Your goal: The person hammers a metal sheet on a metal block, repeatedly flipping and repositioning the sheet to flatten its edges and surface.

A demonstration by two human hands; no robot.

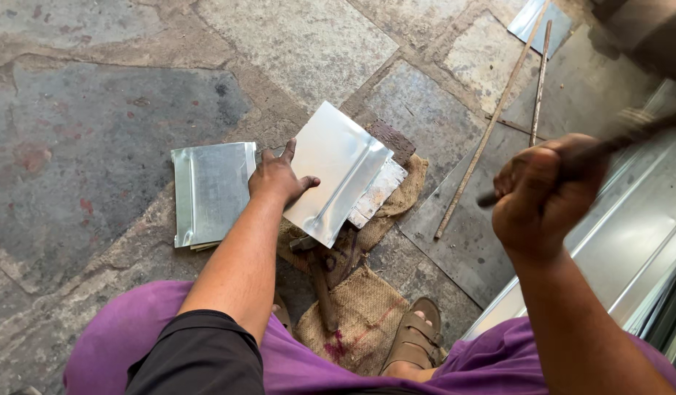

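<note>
While the left hand [279,178] presses flat on a metal sheet [338,172] over stone floor [96,110], the right hand's [539,194] grip clenches a rod [616,143].

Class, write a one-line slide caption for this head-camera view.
Left hand presses a shiny metal sheet on the stone floor while the right hand raises a blurred tool handle.

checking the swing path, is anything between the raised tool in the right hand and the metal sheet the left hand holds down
Nothing visible does. The right hand grips a blurred tool raised in open air, and the metal sheet under the left hand lies uncovered.
</note>
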